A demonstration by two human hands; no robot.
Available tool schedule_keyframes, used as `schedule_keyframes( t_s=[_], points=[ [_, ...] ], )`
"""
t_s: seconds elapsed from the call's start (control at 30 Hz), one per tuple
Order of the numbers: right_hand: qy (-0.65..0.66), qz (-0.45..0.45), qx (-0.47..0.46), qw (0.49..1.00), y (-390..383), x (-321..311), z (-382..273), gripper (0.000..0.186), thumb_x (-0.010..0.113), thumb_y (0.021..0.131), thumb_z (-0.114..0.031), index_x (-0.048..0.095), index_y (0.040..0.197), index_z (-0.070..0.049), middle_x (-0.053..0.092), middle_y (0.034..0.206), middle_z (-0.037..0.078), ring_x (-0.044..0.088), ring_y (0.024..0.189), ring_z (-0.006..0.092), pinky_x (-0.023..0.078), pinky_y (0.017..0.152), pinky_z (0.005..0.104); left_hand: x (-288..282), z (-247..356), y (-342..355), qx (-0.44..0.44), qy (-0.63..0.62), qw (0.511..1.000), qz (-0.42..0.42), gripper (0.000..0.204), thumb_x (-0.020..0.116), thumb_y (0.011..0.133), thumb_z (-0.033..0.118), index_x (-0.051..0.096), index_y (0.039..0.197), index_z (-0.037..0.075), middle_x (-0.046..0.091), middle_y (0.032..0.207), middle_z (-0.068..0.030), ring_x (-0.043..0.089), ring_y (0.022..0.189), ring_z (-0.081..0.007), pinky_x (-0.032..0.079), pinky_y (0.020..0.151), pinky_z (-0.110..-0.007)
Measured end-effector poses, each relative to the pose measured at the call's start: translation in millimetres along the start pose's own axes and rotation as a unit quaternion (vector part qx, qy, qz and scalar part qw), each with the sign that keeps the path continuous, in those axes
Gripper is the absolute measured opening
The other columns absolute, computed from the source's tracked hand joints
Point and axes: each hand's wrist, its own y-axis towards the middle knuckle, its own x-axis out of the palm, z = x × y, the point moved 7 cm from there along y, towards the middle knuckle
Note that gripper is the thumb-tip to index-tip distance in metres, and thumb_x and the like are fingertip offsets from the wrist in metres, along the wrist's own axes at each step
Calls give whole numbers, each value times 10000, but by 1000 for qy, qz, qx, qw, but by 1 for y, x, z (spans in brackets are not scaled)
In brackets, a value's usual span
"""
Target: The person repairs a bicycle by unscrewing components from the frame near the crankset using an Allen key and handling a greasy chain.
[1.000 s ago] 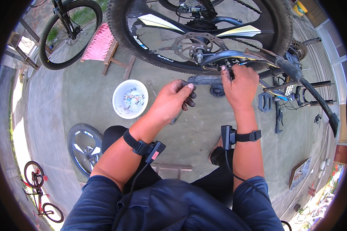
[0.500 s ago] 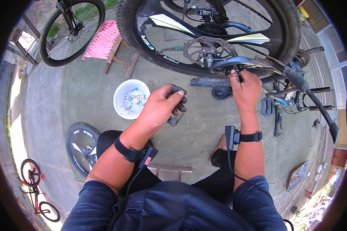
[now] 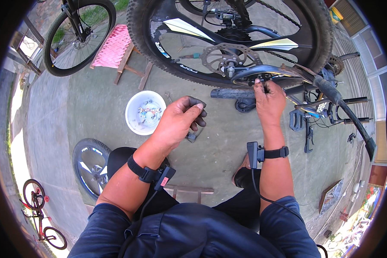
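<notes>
An upturned bicycle stands in front of me, its knobby rear wheel (image 3: 232,41) with a brake disc (image 3: 228,58) at the top of the view. My right hand (image 3: 268,101) reaches up and grips the black frame stay (image 3: 279,71) beside the disc, fingertips pressed on it. My left hand (image 3: 176,122) hovers lower, over the concrete, with its fingers curled around a small dark metal part (image 3: 191,136) that pokes out below the knuckles. Both wrists wear black straps with small devices.
A white bucket (image 3: 145,112) of metal bits stands left of my left hand. A pink woven stool (image 3: 114,45) and another bicycle's wheel (image 3: 79,36) are at the far left. A loose wheel (image 3: 90,165) lies by my knee; pedals (image 3: 296,120) lie at the right.
My left hand has drawn down and left, away from the frame, carrying the dark part. My right hand has stayed on the frame stay.
</notes>
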Motion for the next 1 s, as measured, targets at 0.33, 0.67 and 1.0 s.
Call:
schedule_keyframes(
  t_s=[0.33,0.67,1.0],
  points=[
    [67,-27,68,995,-2,2,5,290,689,781,-209,561,619,-5,530,559,137,503,521,296,373,510,382,2,1,-1,3,-7,1000,1,170,536,935,168,573,997,14,629,857,-58,609,688,-114,454,570,-224],
    [57,-1,-8,998,-6,2,3,333,691,802,-252,532,651,-1,506,589,147,482,552,318,360,529,400,4,0,1,8,7,1000,-5,159,545,929,156,569,994,13,629,859,-56,611,696,-114,453,573,-228],
    [-10,-31,-45,998,-8,-2,10,474,639,826,-432,489,648,-19,487,607,147,491,591,349,364,544,419,4,1,-1,11,38,999,5,154,549,926,146,570,990,8,627,855,-50,607,697,-106,450,569,-226]
  ],
)
